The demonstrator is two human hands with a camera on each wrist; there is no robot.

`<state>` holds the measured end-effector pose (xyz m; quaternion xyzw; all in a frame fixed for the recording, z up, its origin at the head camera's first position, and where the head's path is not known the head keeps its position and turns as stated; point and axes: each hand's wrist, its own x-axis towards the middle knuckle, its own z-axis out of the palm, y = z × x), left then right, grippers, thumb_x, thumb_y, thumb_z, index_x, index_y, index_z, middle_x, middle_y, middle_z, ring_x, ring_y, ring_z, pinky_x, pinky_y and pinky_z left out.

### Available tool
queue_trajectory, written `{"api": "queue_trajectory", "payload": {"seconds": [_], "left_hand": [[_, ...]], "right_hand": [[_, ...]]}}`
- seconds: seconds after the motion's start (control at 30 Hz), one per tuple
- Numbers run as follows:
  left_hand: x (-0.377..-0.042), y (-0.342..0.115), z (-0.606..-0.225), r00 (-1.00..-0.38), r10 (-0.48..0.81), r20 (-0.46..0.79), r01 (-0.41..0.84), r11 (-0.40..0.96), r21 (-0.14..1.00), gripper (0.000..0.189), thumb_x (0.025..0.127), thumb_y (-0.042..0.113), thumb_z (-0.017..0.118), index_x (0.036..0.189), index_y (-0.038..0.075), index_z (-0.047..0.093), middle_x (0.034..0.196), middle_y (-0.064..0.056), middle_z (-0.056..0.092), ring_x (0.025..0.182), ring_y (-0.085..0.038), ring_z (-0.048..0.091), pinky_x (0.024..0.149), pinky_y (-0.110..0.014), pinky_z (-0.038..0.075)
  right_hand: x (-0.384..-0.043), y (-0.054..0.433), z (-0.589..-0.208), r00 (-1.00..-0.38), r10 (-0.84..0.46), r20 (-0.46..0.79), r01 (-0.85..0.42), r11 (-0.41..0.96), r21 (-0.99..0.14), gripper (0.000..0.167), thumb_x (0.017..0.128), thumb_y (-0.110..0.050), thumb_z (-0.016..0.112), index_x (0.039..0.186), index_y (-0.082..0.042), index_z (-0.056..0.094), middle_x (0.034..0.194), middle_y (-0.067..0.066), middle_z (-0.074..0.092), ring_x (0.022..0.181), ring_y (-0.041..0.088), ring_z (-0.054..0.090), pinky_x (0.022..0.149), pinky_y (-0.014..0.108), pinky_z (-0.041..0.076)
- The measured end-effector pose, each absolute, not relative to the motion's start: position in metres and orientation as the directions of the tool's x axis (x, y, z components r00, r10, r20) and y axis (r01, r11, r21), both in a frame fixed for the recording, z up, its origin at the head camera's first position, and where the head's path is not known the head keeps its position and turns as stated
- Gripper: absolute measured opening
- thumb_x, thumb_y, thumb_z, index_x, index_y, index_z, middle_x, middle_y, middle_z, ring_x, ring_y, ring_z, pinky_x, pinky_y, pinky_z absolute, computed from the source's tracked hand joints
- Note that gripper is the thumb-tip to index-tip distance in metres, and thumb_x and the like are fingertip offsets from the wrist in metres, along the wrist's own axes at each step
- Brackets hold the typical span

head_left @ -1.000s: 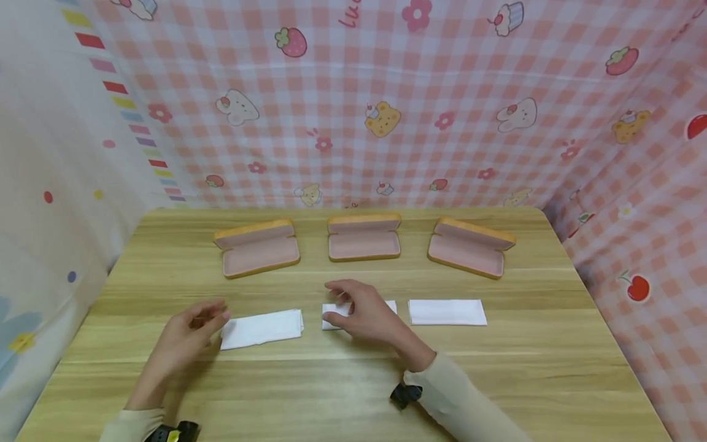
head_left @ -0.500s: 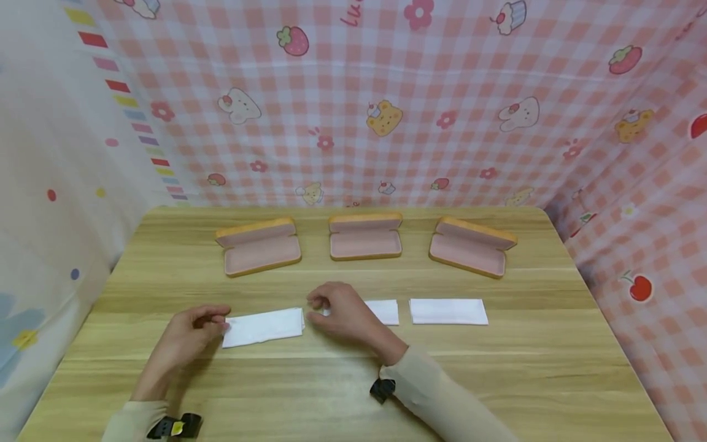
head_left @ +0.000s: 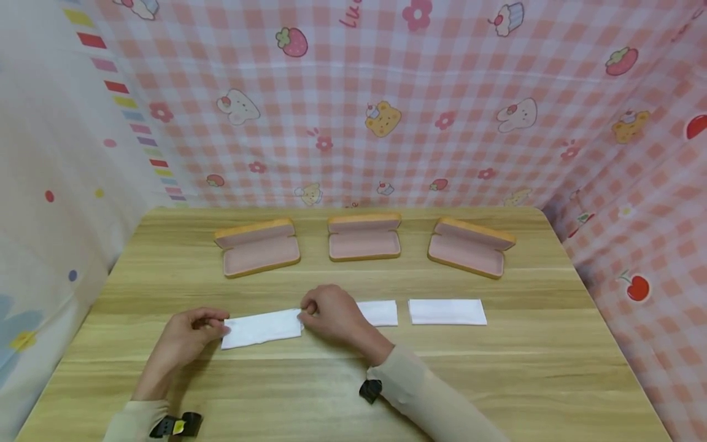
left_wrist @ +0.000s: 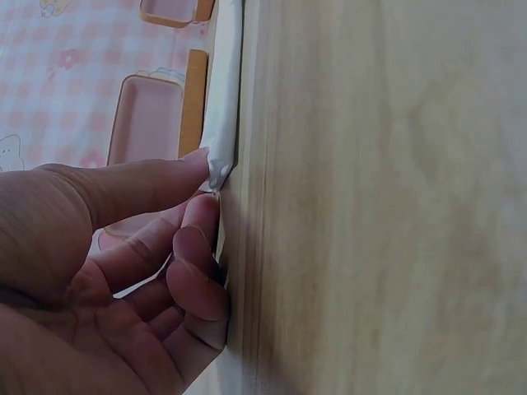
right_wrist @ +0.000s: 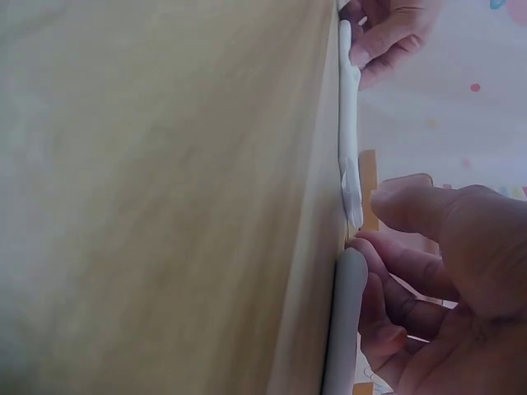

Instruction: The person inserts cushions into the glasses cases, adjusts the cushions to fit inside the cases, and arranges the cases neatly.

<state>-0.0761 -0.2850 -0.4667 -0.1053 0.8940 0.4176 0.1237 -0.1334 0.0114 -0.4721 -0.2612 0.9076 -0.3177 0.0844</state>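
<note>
Three white folded cloths lie in a row on the table. My left hand (head_left: 182, 341) pinches the near-left end of the left folded cloth (head_left: 262, 328), its thumb on top in the left wrist view. At that cloth's other end is my right hand (head_left: 334, 316), fingertips right at the corner. The right wrist view shows its thumb (right_wrist: 403, 202) slightly off the cloth end, with the forefinger low by the tabletop. The right hand and wrist partly cover the middle folded cloth (head_left: 381, 313). The right folded cloth (head_left: 447, 312) lies flat, away from both hands.
Along the back of the wooden table (head_left: 497, 380) stand three open glasses cases with pink lining: a left case (head_left: 262, 255), a middle case (head_left: 364, 245) and a right case (head_left: 466, 253). A pink checked curtain (head_left: 342, 80) hangs behind.
My right hand has moved left from over the middle cloth to the right end of the left cloth. My left hand has closed in on its left end.
</note>
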Motion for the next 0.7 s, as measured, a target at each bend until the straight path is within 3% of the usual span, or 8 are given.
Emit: {"api": "queue_trajectory", "payload": {"seconds": [0.3, 0.7], "left_hand": [[-0.079, -0.286, -0.465, -0.937, -0.075, -0.340, -0.302, 0.661, 0.687, 0.030, 0.095, 0.022, 0.075, 0.117, 0.002, 0.070, 0.100, -0.005, 0.070, 0.087, -0.015, 0.055, 0.068, -0.022, 0.044], [-0.079, -0.282, -0.466, -0.952, -0.060, -0.300, -0.258, 0.684, 0.682, 0.024, 0.096, 0.022, 0.073, 0.107, 0.001, 0.071, 0.087, -0.001, 0.063, 0.080, -0.014, 0.053, 0.065, -0.022, 0.043]], "right_hand": [[-0.134, 0.002, -0.472, -0.879, -0.476, 0.006, -0.381, 0.696, -0.609, 0.007, 0.092, -0.022, 0.074, 0.093, -0.016, 0.077, 0.081, -0.008, 0.070, 0.073, 0.000, 0.058, 0.066, 0.015, 0.046], [-0.140, -0.006, -0.473, -0.899, -0.434, -0.063, -0.305, 0.722, -0.621, 0.003, 0.089, -0.017, 0.076, 0.087, -0.018, 0.076, 0.075, -0.010, 0.068, 0.069, 0.000, 0.056, 0.063, 0.017, 0.046]]}}
